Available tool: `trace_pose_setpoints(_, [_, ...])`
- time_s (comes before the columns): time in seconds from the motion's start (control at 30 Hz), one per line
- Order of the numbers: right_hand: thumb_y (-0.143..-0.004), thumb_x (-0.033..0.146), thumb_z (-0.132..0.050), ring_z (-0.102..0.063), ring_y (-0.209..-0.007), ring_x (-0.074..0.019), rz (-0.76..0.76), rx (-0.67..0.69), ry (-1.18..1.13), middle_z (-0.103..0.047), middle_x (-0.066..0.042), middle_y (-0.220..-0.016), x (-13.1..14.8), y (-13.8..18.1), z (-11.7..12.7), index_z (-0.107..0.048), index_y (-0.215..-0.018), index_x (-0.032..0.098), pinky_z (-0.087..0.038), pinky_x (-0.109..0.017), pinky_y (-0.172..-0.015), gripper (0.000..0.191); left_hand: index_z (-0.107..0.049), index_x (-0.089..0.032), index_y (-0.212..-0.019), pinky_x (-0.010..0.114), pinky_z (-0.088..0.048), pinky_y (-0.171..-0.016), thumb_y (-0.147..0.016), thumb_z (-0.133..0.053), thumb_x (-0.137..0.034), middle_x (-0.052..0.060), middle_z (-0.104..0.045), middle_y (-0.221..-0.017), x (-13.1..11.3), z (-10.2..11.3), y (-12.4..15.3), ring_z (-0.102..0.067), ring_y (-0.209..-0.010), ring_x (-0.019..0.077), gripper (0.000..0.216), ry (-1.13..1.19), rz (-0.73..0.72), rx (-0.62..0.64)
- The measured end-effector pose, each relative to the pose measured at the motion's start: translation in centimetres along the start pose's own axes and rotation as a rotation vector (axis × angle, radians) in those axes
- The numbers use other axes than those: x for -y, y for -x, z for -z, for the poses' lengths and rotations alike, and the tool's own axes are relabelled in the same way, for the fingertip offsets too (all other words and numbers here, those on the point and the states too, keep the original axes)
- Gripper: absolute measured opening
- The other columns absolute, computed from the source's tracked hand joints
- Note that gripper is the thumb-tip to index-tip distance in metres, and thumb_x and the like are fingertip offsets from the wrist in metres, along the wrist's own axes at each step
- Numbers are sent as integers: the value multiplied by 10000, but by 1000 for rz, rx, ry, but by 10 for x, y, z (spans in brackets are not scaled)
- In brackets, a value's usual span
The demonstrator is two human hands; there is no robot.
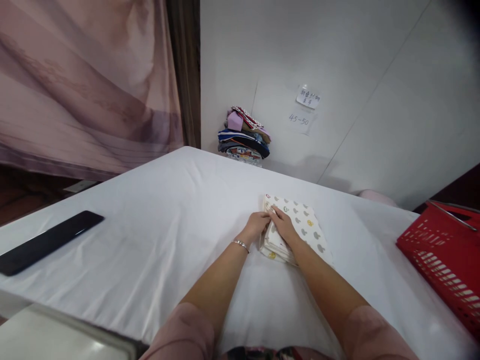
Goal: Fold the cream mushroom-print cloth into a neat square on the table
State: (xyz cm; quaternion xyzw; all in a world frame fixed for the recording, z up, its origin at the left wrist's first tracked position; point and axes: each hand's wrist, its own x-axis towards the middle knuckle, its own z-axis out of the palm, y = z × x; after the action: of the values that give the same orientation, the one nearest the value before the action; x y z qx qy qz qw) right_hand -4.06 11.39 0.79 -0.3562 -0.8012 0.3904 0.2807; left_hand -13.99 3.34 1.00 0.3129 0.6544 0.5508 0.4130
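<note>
A folded white cloth (305,225) printed with small grey and yellow shapes lies on the white table (157,240). My left hand (258,223), with a thin bracelet at the wrist, grips the cloth's left edge with its fingers curled. My right hand (284,226) lies flat on top of the cloth beside it, fingers pressed down near the same edge. Both forearms reach in from the bottom of the view.
A stack of folded colourful clothes (244,137) stands at the table's far edge against the wall. A red plastic basket (446,255) sits at the right. A long black flat object (45,241) lies at the left. Paper labels (304,107) hang on the wall.
</note>
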Motion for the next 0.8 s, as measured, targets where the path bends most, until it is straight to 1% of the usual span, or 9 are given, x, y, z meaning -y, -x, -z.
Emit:
trace_pose_setpoints(0.13, [-833, 434, -509, -456, -1234, -210, 39, 65, 138, -520, -75, -1331, 4, 2, 1, -519, -1284, 201, -326, -369, -1048, 507, -696, -140, -790, 201, -410, -510, -764, -525, -152, -25, -552, -506, 5, 6, -4, -475, -472, 84, 173, -103, -10, -13])
trace_pose_setpoints(0.2, [-843, 418, -500, -458, -1229, -210, 97, 92, 220, -525, -71, -1324, 6, 3, -1, -535, -1263, 215, -327, -373, -1044, 468, -704, -149, -800, 211, -437, -573, -759, -519, -143, 6, -628, -604, 8, 10, -6, -533, -552, 102, 189, -171, -25, -49])
trace_pose_setpoints(0.3, [-843, 410, -505, -431, -1248, -219, 176, 118, 317, -520, -70, -1326, 6, 5, -7, -576, -1210, 224, -297, -401, -1059, 418, -702, -157, -910, 229, -451, -681, -754, -518, -135, 49, -695, -804, 11, 16, -8, -599, -715, 137, 243, -276, -55, -124])
trace_pose_setpoints(0.37, [-845, 419, -497, -427, -1254, -220, 160, 111, 282, -522, -73, -1325, 6, 6, -8, -601, -1179, 213, -286, -404, -1068, 405, -687, -162, -985, 245, -445, -737, -760, -525, -155, 69, -701, -900, 12, 17, -8, -613, -801, 158, 278, -342, -77, -158])
trace_pose_setpoints(0.43, [-858, 443, -461, -480, -1209, -213, 104, 107, 147, -563, -66, -1280, 6, 6, -4, -621, -1152, 204, -335, -382, -1042, 411, -673, -166, -1030, 256, -438, -770, -772, -537, -200, 82, -697, -962, 11, 16, -7, -617, -858, 176, 293, -399, -93, -173])
trace_pose_setpoints(0.53, [-856, 473, -440, -594, -1049, -210, -5, 63, -30, -648, -47, -1145, 6, 3, 13, -631, -1131, 204, -463, -364, -914, 429, -668, -172, -1045, 254, -433, -780, -793, -540, -276, 91, -693, -1013, 9, 14, -6, -622, -904, 187, 301, -457, -97, -168])
trace_pose_setpoints(0.6, [-844, 457, -457, -612, -1006, -215, -49, 8, -3, -657, -46, -1123, 1, -3, 31, -634, -1121, 201, -493, -366, -862, 416, -670, -175, -1042, 252, -430, -785, -801, -535, -311, 96, -684, -1056, 7, 13, -6, -622, -936, 193, 307, -484, -94, -162])
trace_pose_setpoints(0.7, [-853, 387, -445, -548, -1123, -221, -30, -58, 250, -603, -58, -1220, -15, -15, 64, -634, -1112, 193, -445, -365, -935, 374, -669, -167, -1047, 263, -424, -804, -801, -535, -332, 117, -658, -1123, 2, 12, -11, -613, -989, 213, 326, -519, -83, -158])
trace_pose_setpoints(0.8, [-874, 346, -423, -424, -1254, -239, -9, -87, 574, -520, -82, -1321, -39, -22, 91, -589, -1183, 186, -340, -398, -1032, 386, -673, -152, -1038, 268, -416, -823, -794, -540, -320, 130, -649, -1137, -4, 11, -22, -601, -1025, 229, 324, -542, -66, -156])
